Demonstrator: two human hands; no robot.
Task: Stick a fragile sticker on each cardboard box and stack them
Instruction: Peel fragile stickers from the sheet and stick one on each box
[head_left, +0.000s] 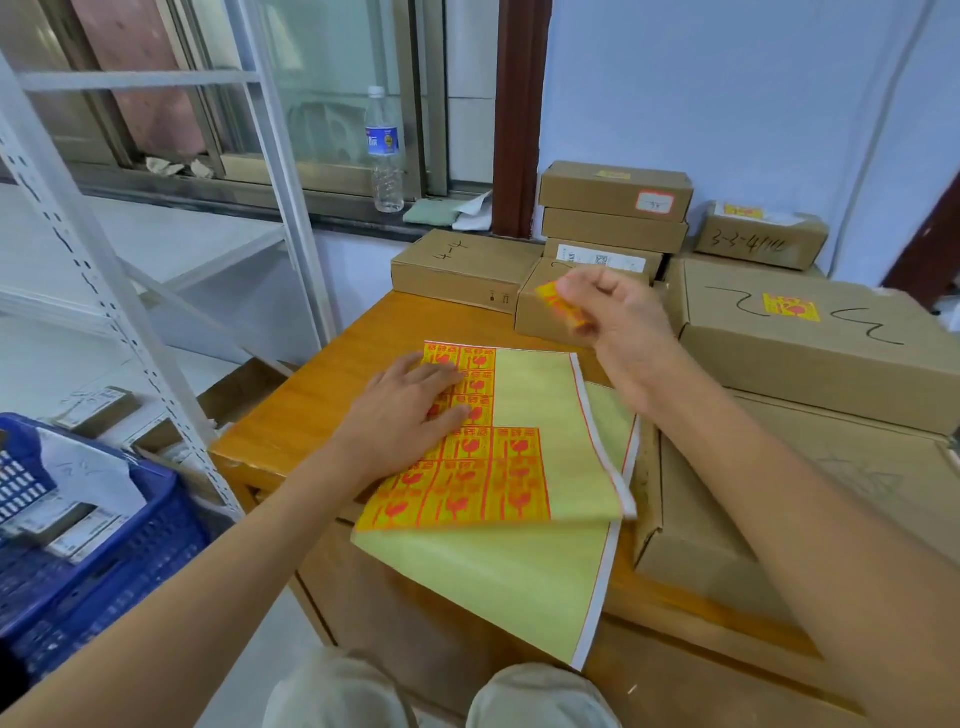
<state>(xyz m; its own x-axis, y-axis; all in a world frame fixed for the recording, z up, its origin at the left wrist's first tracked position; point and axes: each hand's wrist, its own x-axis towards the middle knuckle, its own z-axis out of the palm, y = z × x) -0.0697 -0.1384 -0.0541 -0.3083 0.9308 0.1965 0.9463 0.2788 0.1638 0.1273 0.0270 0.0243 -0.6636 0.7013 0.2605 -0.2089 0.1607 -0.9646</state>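
- Nearest, a spent yellow backing sheet (493, 587) hangs over the front edge of the wooden surface (311, 395), with the working sticker sheet (488, 467) lying on top of it; most of that sheet's right half is already bare.
- The left hand (400, 415) lies flat on the sticker sheet, fingers (441, 376) spread and released, grasping nothing. It is probably there to pin the sheet so it does not lift as a label is peeled off.
- The right hand (618, 317) is raised above the far edge of the sheet, its fingers pinched on a single fragile sticker (561, 306), held clear of the surface, likely so the glue touches nothing on the way.
- Just beyond that hand sits a small cardboard box (545, 317), no label visible on it; it looks like the next target.
- To the right, a large box (810, 338) already carries a sticker.
- Farther back, against the wall, a stack of boxes (613, 208) stands, the topmost labelled; another unlabelled box (462, 270) sits to its left.
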